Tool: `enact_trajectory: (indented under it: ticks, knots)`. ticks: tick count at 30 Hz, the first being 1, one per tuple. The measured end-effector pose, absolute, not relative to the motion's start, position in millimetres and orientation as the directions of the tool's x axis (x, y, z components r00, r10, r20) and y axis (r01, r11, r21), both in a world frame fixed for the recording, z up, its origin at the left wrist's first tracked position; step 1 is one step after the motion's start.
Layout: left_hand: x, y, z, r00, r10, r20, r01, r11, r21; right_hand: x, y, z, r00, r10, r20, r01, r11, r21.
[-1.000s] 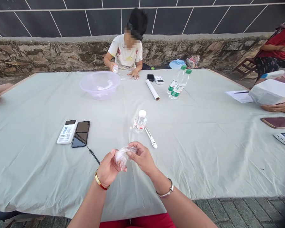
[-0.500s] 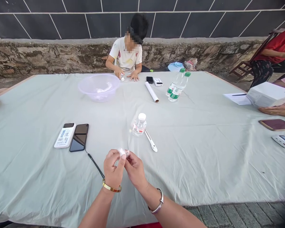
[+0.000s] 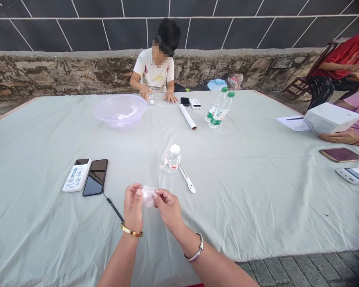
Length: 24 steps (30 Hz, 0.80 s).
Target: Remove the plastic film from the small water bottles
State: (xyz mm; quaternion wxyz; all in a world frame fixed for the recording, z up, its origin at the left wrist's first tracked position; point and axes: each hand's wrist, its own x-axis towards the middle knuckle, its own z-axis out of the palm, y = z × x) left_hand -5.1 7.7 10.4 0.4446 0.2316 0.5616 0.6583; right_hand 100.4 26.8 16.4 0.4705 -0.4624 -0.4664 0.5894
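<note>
A crumpled piece of clear plastic film (image 3: 148,196) is stretched between my two hands, above the near part of the table. My left hand (image 3: 134,205) grips its left side, thumb uppermost and fingers curled behind. With thumb and forefinger, my right hand (image 3: 169,209) pinches the film's right edge. Just beyond the hands a small clear bottle (image 3: 172,160) with a white cap stands upright. A white utility knife (image 3: 187,180) lies close to the bottle's right side. To the left are a black phone (image 3: 95,177) with a wrist strap and a white power bank (image 3: 77,175).
A pale cloth covers the table (image 3: 257,191). Farther off are a translucent purple basin (image 3: 121,113), a white roll (image 3: 188,117) and two green-capped bottles (image 3: 219,111). A person (image 3: 155,67) works at the far edge. On the right, another person's hand is beneath a white box (image 3: 332,117).
My hands have moved slightly apart, so the film between them is spread wider and more visible. The whole view has shifted a little, moving table items leftward.
</note>
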Motion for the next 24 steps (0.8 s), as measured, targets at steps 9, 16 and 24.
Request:
enact_trajectory:
  ticks: [9, 16, 24]
  knots:
    - [-1.4, 20.9, 11.3, -0.353, 0.826, -0.439, -0.625, 0.141, 0.768, 116.0, 32.5, 5.1, -0.211, 0.978, -0.005, 0.126, 0.022, -0.992]
    - [-19.9, 32.6, -2.5, -0.443, 0.798, -0.408, -0.569, 0.102, 0.816, 174.1, 96.8, -13.7, 0.251, 0.968, -0.006, 0.434, -0.119, -0.893]
    - [-16.6, 39.1, -26.4, -0.387, 0.865, -0.320, -0.433, 0.136, 0.891, 152.4, 136.3, -26.1, 0.159, 0.985, 0.061, 0.635, -0.054, -0.770]
